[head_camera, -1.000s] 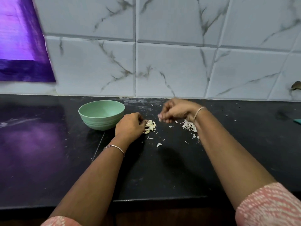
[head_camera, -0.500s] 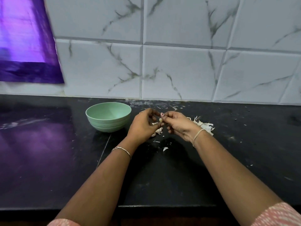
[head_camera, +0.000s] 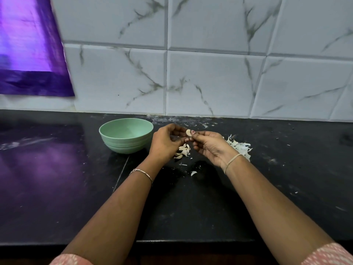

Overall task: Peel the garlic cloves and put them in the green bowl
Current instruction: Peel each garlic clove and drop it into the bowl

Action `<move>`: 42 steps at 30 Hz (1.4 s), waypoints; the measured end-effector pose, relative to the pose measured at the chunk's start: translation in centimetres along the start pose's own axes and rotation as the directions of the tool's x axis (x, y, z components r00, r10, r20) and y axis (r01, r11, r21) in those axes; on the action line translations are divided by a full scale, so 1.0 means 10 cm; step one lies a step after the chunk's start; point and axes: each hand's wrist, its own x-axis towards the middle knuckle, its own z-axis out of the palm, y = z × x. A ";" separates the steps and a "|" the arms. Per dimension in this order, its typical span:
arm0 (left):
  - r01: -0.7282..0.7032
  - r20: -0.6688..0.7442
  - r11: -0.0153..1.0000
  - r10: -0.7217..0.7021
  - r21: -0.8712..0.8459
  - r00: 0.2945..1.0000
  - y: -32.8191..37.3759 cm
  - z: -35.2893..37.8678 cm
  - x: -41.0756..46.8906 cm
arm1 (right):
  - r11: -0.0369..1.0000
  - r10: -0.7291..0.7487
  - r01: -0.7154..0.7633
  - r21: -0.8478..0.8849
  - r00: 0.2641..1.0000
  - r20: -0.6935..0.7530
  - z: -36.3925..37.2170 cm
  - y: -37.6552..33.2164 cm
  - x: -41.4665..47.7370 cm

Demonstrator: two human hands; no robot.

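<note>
pinching one garlic clove between left hand and right hand, green bowl beside

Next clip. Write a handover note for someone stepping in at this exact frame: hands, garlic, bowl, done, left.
Left hand and right hand both pinch one clove above the counter.
A small pile of cloves lies below the hands, right of the green bowl; loose peels heap beside the right wrist.
Done: some peeling; no cloves show in the bowl.
Left: finish this clove, then get the pile into the bowl.
</note>
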 end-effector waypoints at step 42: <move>0.311 0.176 0.869 -0.262 -0.384 0.949 0.14 -0.01 -0.09 | 0.193 -0.543 0.473 -0.859 0.781 0.308 -0.05 0.00 0.00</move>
